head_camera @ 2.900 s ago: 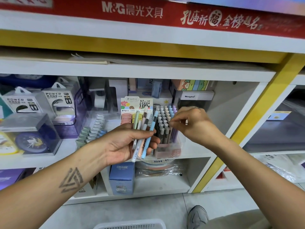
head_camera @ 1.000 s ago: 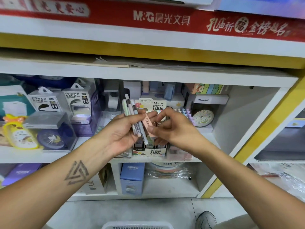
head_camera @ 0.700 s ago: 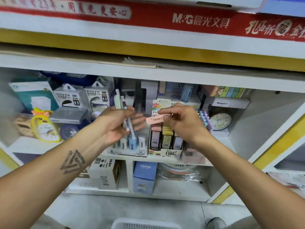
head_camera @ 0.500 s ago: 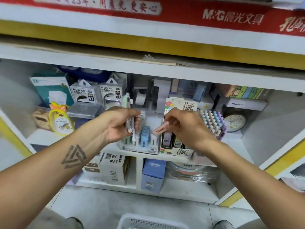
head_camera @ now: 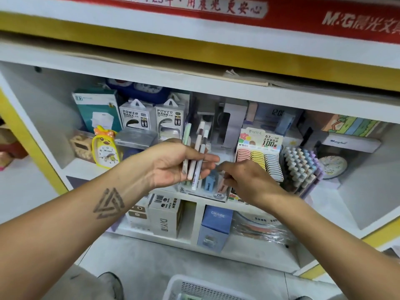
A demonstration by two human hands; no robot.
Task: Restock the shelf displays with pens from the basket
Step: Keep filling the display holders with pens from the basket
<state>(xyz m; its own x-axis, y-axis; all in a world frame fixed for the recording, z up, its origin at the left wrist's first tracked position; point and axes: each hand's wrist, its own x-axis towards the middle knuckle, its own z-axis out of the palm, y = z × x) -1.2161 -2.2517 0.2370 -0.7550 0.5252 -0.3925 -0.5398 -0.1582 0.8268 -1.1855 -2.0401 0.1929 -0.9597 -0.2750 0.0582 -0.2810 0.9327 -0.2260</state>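
My left hand (head_camera: 173, 164) holds three slim pens (head_camera: 195, 156) upright in front of the middle shelf: one pale green, one pink and one white. My right hand (head_camera: 249, 180) reaches down to a clear display box marked 2B (head_camera: 213, 191) at the shelf's front edge. Its fingertips pinch a small pink case (head_camera: 222, 185) standing in that box beside blue ones. The white basket (head_camera: 194, 286) sits on the floor at the bottom edge. To the right stands a rack of pastel-capped pens (head_camera: 300, 167).
A card display of pink, yellow and blue lead cases (head_camera: 259, 161) stands between the 2B box and the pen rack. Power bank boxes (head_camera: 151, 118) and a yellow clock (head_camera: 105, 148) sit left. Boxes fill the lower shelf (head_camera: 166, 219). My shoe (head_camera: 110, 284) is beside the basket.
My right hand carried the pink case from my left hand down into the 2B display box. The left hand kept its pens and rose slightly. The view swung left.
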